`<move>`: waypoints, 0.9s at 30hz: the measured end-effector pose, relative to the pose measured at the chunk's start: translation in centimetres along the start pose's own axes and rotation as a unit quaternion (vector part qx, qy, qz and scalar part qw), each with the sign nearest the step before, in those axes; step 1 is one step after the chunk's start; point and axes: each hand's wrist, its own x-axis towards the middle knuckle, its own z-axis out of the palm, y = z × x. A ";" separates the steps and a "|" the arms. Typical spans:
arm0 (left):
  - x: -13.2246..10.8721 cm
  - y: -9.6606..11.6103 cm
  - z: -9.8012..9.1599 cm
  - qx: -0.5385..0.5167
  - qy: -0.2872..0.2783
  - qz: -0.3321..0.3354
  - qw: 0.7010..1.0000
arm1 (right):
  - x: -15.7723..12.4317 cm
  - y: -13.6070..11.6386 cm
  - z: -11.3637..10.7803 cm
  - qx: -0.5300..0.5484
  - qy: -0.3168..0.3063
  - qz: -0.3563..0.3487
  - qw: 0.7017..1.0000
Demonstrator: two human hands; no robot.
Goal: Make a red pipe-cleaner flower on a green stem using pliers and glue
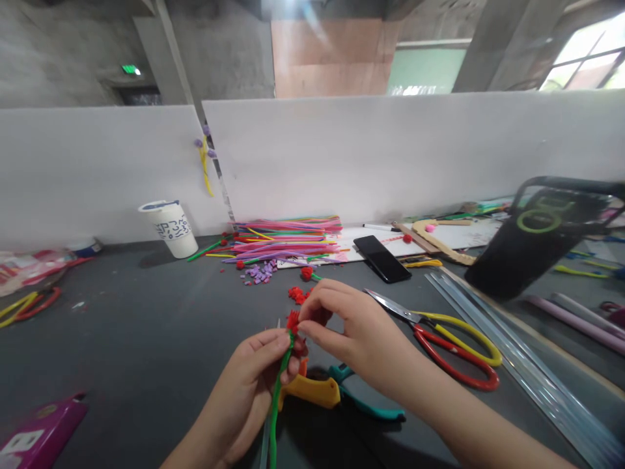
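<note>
Between the thumb and fingers of my left hand [251, 368] is a green pipe cleaner stem [274, 417], its lower end hanging toward the bottom edge. A red fuzzy flower head [293, 320] tops the stem. My right hand [349, 322] closes thumb and fingertips at the right side of this red head; whether it pinches the head or a small piece is hidden. Just beyond lie loose red pieces [297, 295] and a finished-looking red flower [307, 273] with a green stem. Beneath my hands rest a yellow-handled tool [315, 391] and a teal-handled tool [371, 407].
Large scissors [454, 345] and clear rods [517, 365] lie right, by a black tumbler [527, 241]. Behind are a phone [382, 258], a pile of pipe cleaners [288, 241], purple bits [261, 272] and a paper cup [173, 228]. A purple box [46, 430] sits front left.
</note>
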 end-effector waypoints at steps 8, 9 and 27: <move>-0.1 -0.1 0.0 -0.020 0.000 -0.005 1.000 | -0.8 -0.3 0.4 -0.030 0.090 -0.056 0.994; -0.2 -0.2 0.0 -0.023 -0.005 -0.005 1.000 | -1.2 -0.3 0.5 -0.038 0.107 -0.073 0.991; -1.0 -0.6 0.6 -0.002 -0.005 -0.020 1.000 | -3.8 -0.7 2.5 -0.084 0.203 -0.094 0.971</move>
